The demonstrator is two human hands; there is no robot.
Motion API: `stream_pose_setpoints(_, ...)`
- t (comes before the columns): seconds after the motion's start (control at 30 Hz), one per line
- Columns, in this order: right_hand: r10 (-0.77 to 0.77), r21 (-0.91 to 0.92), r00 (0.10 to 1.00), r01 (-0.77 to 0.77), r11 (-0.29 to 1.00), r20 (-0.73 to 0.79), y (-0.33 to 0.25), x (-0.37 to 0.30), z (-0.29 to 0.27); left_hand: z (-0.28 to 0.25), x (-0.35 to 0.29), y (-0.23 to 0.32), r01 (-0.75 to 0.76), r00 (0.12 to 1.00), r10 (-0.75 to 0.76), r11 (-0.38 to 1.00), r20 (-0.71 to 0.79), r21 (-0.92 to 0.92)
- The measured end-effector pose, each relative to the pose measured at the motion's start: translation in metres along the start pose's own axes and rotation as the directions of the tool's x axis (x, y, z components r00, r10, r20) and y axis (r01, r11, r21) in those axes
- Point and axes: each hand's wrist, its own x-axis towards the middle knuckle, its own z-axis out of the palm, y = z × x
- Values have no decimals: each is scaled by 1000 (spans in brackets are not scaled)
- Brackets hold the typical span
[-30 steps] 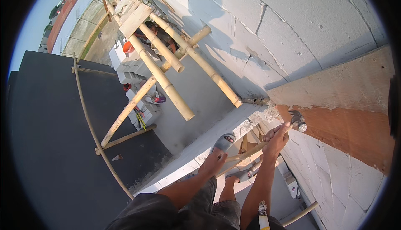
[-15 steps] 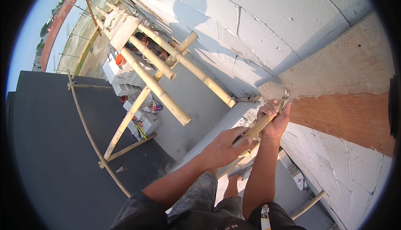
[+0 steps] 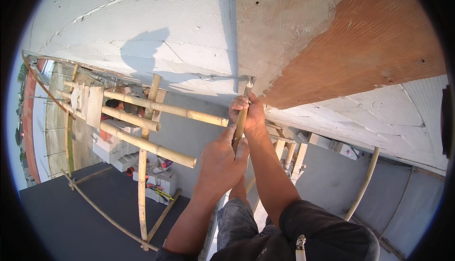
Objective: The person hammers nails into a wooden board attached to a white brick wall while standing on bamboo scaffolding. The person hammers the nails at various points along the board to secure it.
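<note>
Since the earlier frame, the view swings and both hands and the hammer point(image 3: 241, 121) shift left and up in view. Right hand point(image 3: 249, 112) grips the handle just below the metal head; left hand point(image 3: 222, 159) is closed around the lower end. Hammer stands slanted, head over the lower left corner of the board point(image 3: 350, 38), contact unclear. Board is part grey-coated, part bare brown, against the white wall point(image 3: 185, 17). Bamboo poles point(image 3: 176, 112) at left, apart from the hands.

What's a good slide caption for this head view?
Right hand ahead of left hand, both gripping a hammer beside a two-tone board.
</note>
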Motion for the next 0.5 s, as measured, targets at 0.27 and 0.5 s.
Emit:
stream_pose_setpoints(0.27, 20, 0, 1000, -20, 1000, 14, -3, -2, 1, 6, -4, 7, -6, 1000, 6, 995, 4, 104)
stream_pose_setpoints(0.5, 117, 12, 993, -117, 993, 7, -9, -6, 4, 19, -7, 12, -43, 998, 47, 992, -32, 116)
